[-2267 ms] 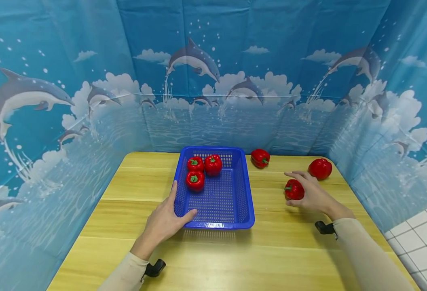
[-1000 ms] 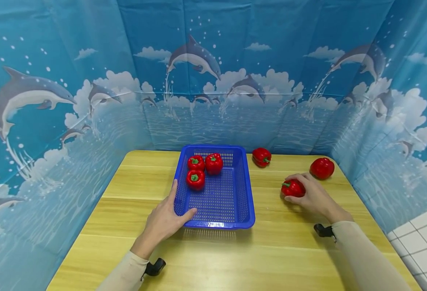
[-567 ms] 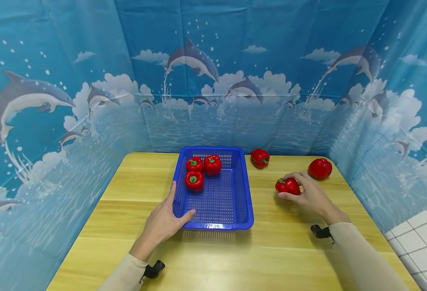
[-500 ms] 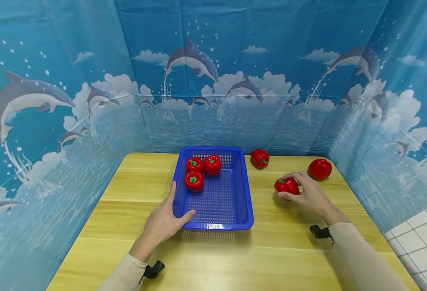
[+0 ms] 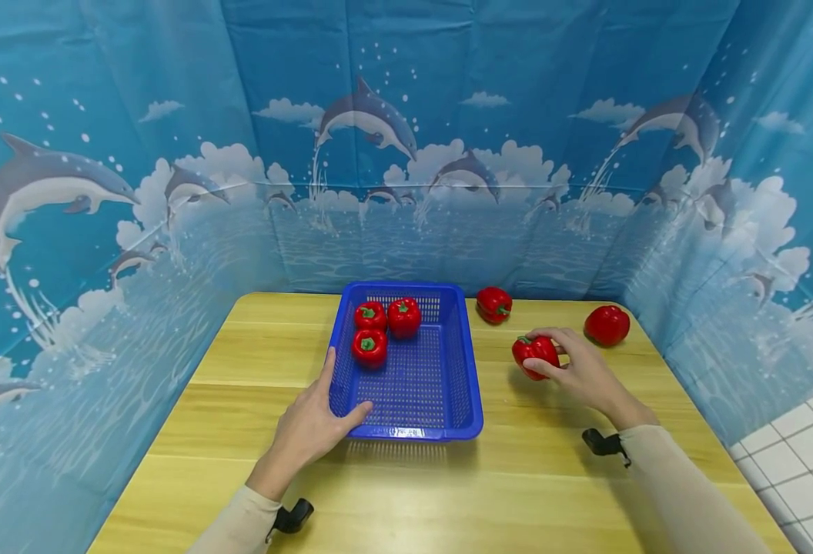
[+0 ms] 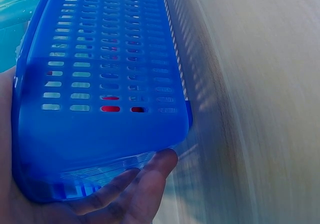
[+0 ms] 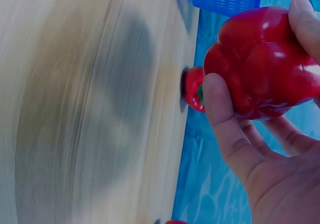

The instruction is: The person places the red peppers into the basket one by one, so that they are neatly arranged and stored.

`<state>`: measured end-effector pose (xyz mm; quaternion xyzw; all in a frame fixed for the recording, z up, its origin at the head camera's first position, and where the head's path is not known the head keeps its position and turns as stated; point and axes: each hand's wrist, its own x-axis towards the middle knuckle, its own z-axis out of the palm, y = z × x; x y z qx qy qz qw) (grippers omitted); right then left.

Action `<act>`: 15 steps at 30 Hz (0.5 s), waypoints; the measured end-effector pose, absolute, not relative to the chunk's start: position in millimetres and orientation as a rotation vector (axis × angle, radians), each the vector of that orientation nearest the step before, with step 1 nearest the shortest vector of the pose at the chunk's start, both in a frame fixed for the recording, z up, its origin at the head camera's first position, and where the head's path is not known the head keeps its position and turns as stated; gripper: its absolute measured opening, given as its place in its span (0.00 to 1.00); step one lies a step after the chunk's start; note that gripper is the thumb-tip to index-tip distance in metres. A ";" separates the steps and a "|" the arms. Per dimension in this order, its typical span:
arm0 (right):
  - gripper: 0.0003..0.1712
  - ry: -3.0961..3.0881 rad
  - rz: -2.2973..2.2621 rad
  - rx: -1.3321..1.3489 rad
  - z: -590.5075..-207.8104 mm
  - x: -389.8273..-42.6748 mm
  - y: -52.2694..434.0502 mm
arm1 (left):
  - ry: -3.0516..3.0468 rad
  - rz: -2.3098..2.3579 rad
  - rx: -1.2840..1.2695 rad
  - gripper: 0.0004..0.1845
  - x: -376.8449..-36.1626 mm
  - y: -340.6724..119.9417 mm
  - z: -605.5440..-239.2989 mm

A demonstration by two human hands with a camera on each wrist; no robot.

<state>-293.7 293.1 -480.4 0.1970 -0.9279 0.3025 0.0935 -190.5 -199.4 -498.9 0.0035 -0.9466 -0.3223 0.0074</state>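
Observation:
A red bell pepper (image 5: 527, 352) with a green stem is held above the table by my right hand (image 5: 584, 378), thumb on one side and fingers on the other. In the right wrist view the lifted bell pepper (image 7: 262, 59) stands apart from its shadow on the wood. My left hand (image 5: 314, 425) grips the near left corner of the blue plastic basket (image 5: 412, 388), its thumb over the front rim. Fingers (image 6: 150, 189) curl against the basket's outside in the left wrist view. Three red bell peppers (image 5: 369, 348) stand in the basket's left and far part, stems up.
One bell pepper (image 5: 494, 305) lies right of the basket's far corner. Another bell pepper (image 5: 607, 325) lies near the far right corner of the wooden table (image 5: 406, 500). A blue dolphin-print curtain (image 5: 406, 231) hangs behind and along both sides.
My right hand has closed round the bell pepper, raised it off the table and carried it left toward the basket. The left hand and the basket stay in place.

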 end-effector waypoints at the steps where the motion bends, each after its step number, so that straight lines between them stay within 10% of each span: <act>1: 0.32 -2.749 0.896 0.589 -479.8 -293.5 291.9 | -2.958 -1.008 0.009 0.69 -190.7 -199.4 -498.7; 15: 0.33 -2.750 0.931 0.638 -469.8 -288.2 273.5 | -2.949 -1.000 0.008 0.67 -190.1 -198.5 -499.1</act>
